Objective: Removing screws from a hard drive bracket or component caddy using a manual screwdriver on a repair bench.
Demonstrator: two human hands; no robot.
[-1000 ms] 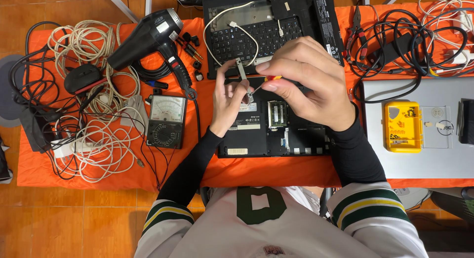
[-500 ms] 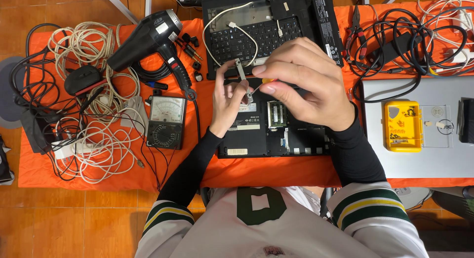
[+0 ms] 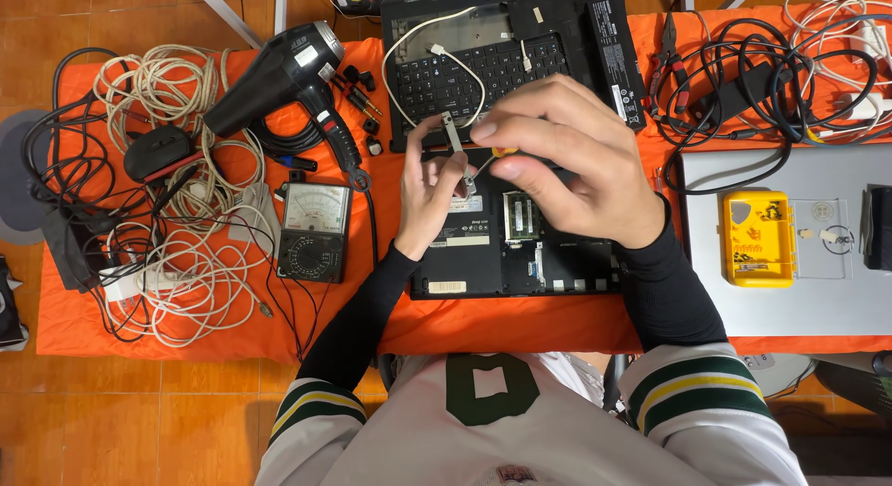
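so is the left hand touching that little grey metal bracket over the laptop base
Touching. The head view shows the left hand pinching the grey metal bracket between thumb and fingertips, above the opened black laptop base.

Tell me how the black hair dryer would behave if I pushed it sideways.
The hair dryer lies on its side on the orange cloth, so it would probably pivot rather than roll. Its handle looks rigid. Its cord likely trails into the cable tangle, which might drag along.

an orange cloth [image 3: 520,323] covers the table, which stands on an orange tiled floor [image 3: 139,421].
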